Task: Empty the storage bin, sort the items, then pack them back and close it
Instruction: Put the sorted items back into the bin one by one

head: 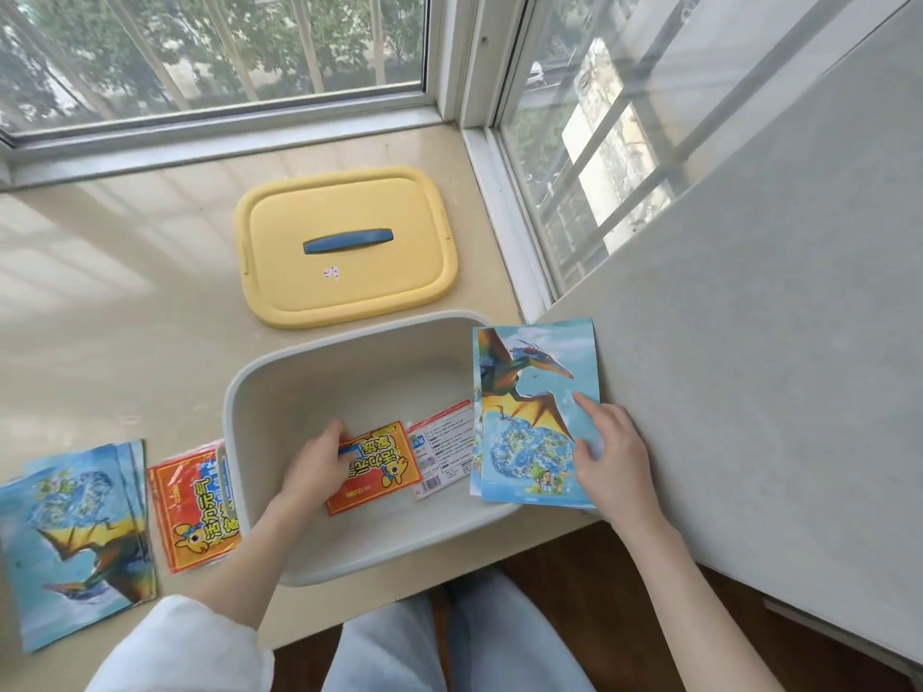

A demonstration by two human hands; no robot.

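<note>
A white storage bin stands open on the sill in front of me. Inside it, my left hand grips an orange-red packet, and a white packet lies beside that. My right hand holds a small stack of blue pterosaur cards at the bin's right rim. The bin's yellow lid with a blue handle lies flat behind the bin. Left of the bin sit a pile of orange-red packets and a pile of blue pterosaur cards.
The beige sill runs under windows at the back and right. A grey slab rises along the right side, close to my right hand. My knees in light trousers are below the sill edge.
</note>
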